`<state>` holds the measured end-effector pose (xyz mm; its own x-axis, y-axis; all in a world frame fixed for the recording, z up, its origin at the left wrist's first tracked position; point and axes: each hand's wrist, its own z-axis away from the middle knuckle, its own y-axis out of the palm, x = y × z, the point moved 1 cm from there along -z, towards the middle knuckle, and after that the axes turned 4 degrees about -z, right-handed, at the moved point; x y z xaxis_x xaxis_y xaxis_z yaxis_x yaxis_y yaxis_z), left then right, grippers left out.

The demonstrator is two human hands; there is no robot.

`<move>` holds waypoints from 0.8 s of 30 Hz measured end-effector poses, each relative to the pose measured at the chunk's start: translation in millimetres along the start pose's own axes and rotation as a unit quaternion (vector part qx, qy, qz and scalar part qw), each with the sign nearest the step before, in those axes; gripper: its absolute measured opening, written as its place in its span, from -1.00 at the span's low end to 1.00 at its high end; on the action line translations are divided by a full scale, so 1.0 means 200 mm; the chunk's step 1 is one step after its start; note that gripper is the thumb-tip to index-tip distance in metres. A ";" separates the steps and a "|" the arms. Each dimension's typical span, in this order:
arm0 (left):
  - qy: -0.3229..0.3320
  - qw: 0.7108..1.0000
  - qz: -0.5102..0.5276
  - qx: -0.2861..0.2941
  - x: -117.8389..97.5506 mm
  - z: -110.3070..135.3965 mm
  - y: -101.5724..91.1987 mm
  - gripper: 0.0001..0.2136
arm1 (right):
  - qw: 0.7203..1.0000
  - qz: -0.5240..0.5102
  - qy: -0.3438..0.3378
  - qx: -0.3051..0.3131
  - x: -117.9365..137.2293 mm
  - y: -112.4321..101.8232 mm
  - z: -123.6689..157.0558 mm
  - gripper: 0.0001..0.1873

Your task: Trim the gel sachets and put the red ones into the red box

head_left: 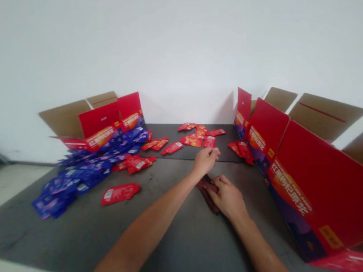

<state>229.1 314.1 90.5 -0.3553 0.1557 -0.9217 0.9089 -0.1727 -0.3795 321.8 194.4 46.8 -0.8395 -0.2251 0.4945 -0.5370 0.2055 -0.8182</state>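
Observation:
My left hand (205,160) reaches out over the dark tabletop, its fingers curled and just short of a loose spread of red sachets (193,138). Whether it holds anything is hidden. Just below it, my right hand (227,197) grips a dark red bundle of sachets (207,193), which sticks out to the left of my fingers. Blue sachets (87,174) lie heaped at the left, and a single red sachet (120,193) lies apart from them.
An open red cardboard carton (100,121) stands at the back left, with blue sachets spilling from it. A long red carton wall (320,185) with open brown flaps runs down the right side of the dark table (47,232). A white wall rises behind.

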 end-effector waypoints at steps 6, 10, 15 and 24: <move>-0.014 0.959 -0.218 -0.181 0.26 0.30 -0.77 -0.78 | 0.999 -0.027 -0.024 -0.010 -0.06 0.04 -0.01 -0.58; -0.103 0.912 -0.347 -0.193 0.43 0.57 -1.11 -0.54 | 0.999 -0.034 -0.034 -0.021 -0.08 0.05 -0.01 -0.57; -0.150 0.882 -0.425 -0.136 0.62 0.88 -1.27 -0.35 | 0.998 -0.054 -0.033 -0.026 -0.09 0.05 -0.01 -0.55; -0.099 0.884 -0.451 -0.080 0.71 1.05 -1.19 -0.42 | 0.997 -0.067 -0.031 -0.023 -0.10 0.05 -0.01 -0.54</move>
<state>-83.3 173.2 32.9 -0.9673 -0.0156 -0.2530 0.2512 0.0767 -0.9649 332.8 202.9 29.9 -0.7545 -0.3115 0.5777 -0.6479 0.2124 -0.7315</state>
